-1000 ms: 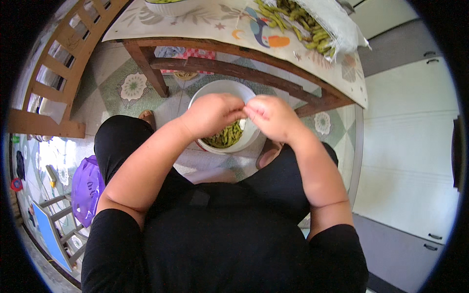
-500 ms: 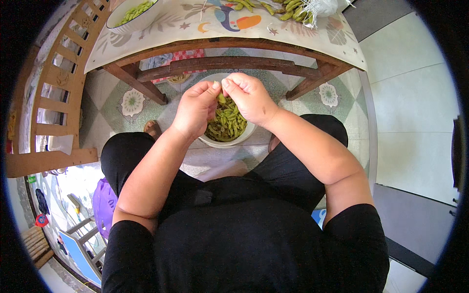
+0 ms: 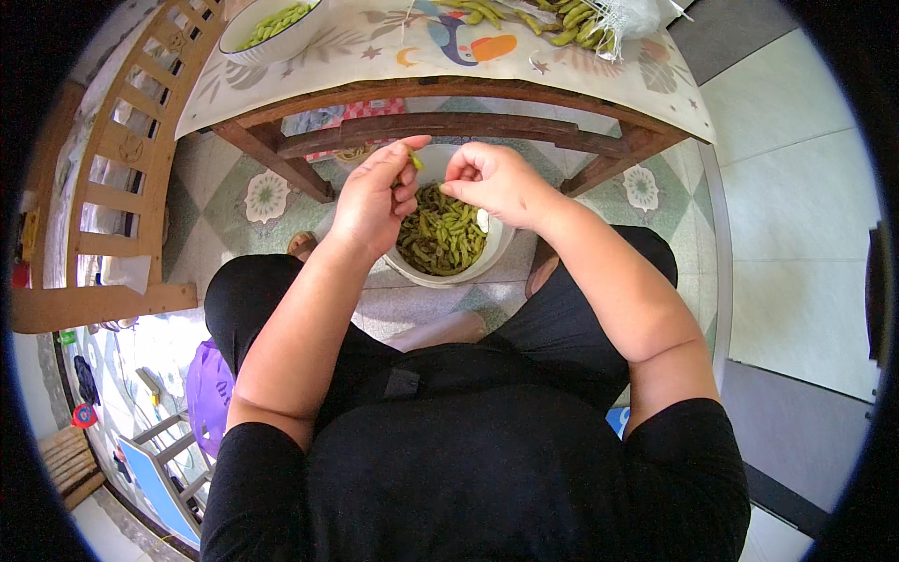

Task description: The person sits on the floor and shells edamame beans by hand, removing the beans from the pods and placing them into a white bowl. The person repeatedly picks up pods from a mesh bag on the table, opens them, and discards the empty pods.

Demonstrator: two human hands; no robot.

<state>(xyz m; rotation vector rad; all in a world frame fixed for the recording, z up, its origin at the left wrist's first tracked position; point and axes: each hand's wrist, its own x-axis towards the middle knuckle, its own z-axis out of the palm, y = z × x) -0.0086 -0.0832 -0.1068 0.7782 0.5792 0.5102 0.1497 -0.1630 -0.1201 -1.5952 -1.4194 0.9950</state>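
My left hand [image 3: 377,193] pinches a green soybean pod [image 3: 417,162] between thumb and fingers, above the left side of a white bucket [image 3: 502,245]. To its right, my right hand [image 3: 497,186] is held over the bucket with thumb and forefinger pressed together. Whatever sits in that pinch, if anything, is too small to make out. Inside the bucket lies a heap of green and brownish pods [image 3: 445,234]. The bucket stands on the floor between my feet, and my hands cover part of its far rim.
A low wooden table [image 3: 318,77] with a printed cloth is just beyond the bucket. On it are a white bowl [image 3: 272,42] of green beans at the left and a pile of pods [image 3: 573,23] beside a white mesh bag [image 3: 629,17]. A slatted wooden chair [image 3: 112,192] stands at left.
My hands have moved apart: the right one went right and slightly down, and the left one keeps the green pod. More of the bucket's contents now shows between them.
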